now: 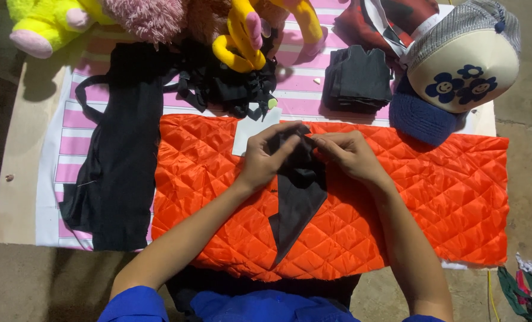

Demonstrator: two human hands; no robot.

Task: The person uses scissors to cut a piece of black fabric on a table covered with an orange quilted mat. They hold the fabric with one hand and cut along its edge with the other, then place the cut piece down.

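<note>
Both hands pinched the black fabric piece at its twelve-o'clock end, left hand and right hand together, over the orange quilted cloth; folding looked barely started.

Wooden board carries striped cloth.

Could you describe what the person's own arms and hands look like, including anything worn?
Both forearms are bare. The left hand and right hand wear no gloves, and no rings or watch show. Bright blue short sleeves cover the upper arms at the bottom edge.
</note>
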